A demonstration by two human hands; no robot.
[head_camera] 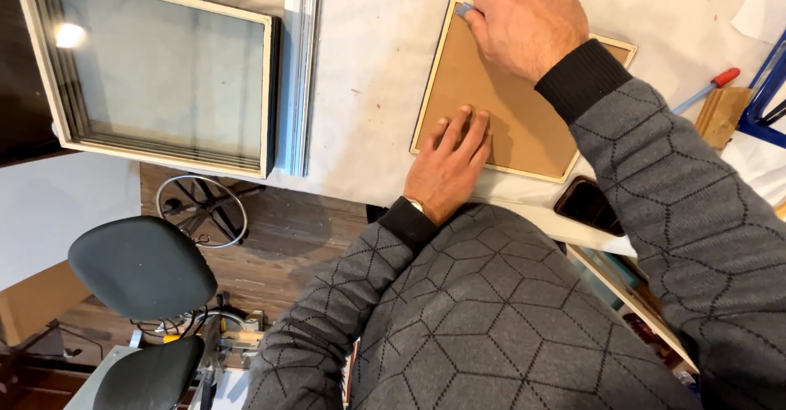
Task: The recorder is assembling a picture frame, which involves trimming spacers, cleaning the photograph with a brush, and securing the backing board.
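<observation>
— What colour is the picture frame?

— Its back board is brown like cardboard, with a pale wood edge.

— And the small thing under the right hand?

— It is light blue.

— What about the sleeves?

— Grey, with thin dark lines that make cube shapes. The cuffs are plain black.

— And the worktop?

— White, with tiny brown specks.

— Anything red?

— Yes, the screwdriver has a red tip on a blue handle.

— And the stack of frames?

— Creamy white around grey glass.

— The chair?

— Dark grey.

— The phone?

— Black.
</observation>
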